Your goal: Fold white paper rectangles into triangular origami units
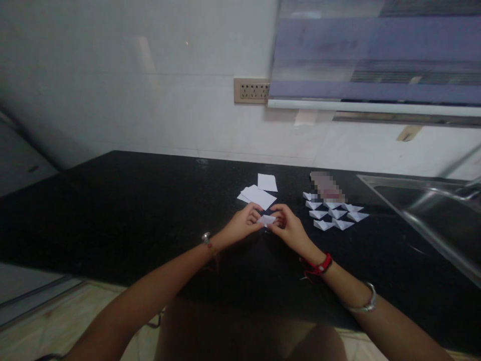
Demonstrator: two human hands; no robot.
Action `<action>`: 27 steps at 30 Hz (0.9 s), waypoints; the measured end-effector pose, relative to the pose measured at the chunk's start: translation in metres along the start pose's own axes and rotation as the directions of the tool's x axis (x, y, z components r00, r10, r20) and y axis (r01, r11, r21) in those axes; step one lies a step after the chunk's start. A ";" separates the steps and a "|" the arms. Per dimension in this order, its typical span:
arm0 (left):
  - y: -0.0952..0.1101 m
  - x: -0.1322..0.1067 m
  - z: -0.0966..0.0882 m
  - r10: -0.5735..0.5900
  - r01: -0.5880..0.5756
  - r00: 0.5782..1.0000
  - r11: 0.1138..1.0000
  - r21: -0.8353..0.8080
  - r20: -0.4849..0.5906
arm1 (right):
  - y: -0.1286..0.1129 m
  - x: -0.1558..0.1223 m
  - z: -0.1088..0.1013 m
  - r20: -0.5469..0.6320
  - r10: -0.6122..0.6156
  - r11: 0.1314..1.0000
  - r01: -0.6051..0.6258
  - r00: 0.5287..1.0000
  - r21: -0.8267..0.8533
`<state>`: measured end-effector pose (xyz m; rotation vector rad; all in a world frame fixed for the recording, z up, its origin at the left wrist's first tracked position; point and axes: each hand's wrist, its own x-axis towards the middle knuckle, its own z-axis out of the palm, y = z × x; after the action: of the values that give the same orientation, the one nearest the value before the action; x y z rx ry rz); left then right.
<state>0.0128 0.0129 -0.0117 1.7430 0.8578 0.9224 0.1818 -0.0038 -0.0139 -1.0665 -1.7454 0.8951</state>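
Observation:
A small piece of folded white paper (266, 220) is pinched between my two hands, just above the black countertop. My left hand (246, 220) grips its left end with thumb and fingers. At its right end, my right hand (288, 224) holds it in the same way. Right behind my hands lie several flat sheets of white paper (259, 194), some overlapping, with one square sheet (267, 182) a little farther back. To the right of my right hand, several folded paper pieces (337, 214) sit in rough rows.
A blurred-out flat, phone-shaped object (326, 186) lies behind the folded pieces. Farther right, a metal sink (409, 213) is set into the black countertop (112, 215). A socket panel (251, 91) is on the tiled wall, beside a purple blind (376, 55).

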 end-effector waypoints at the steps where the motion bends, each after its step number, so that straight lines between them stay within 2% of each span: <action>1: 0.000 0.000 0.000 0.010 -0.010 1.000 1.000 0.019 0.000 | 0.000 0.000 0.000 0.002 -0.011 1.000 0.011 1.000 -0.008; 5: 0.005 -0.002 -0.002 0.034 -0.027 0.999 0.980 0.196 -0.031 | -0.002 -0.001 -0.001 0.015 -0.046 0.997 0.047 0.999 -0.069; 8: 0.011 -0.003 -0.006 0.077 -0.061 0.997 0.918 0.393 -0.025 | -0.004 0.000 -0.002 0.007 -0.076 0.982 0.076 0.997 -0.174; 13: 0.017 -0.005 -0.014 0.192 -0.203 0.978 0.773 0.601 0.084 | -0.008 0.001 -0.005 0.035 -0.159 0.936 0.162 0.987 -0.314; 15: 0.017 -0.005 -0.016 0.193 -0.234 0.972 0.747 0.622 0.133 | -0.009 0.001 -0.007 0.072 -0.193 0.910 0.206 0.979 -0.360; 18: 0.014 -0.005 -0.016 0.165 -0.238 0.970 0.789 0.566 0.177 | -0.007 0.001 -0.009 0.155 -0.246 0.865 0.289 0.957 -0.410; 23: 0.005 -0.003 -0.014 0.078 -0.157 0.981 0.856 0.493 0.178 | -0.005 0.002 -0.010 0.302 -0.264 0.799 0.383 0.916 -0.463; 27: 0.003 -0.002 -0.012 0.043 -0.130 0.987 0.789 0.601 0.156 | -0.007 0.001 -0.008 0.384 -0.239 0.770 0.415 0.892 -0.485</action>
<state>0.0015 0.0149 -0.0063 2.3910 1.0695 0.5979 0.1874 -0.0044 -0.0049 -0.9505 -2.4600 0.3248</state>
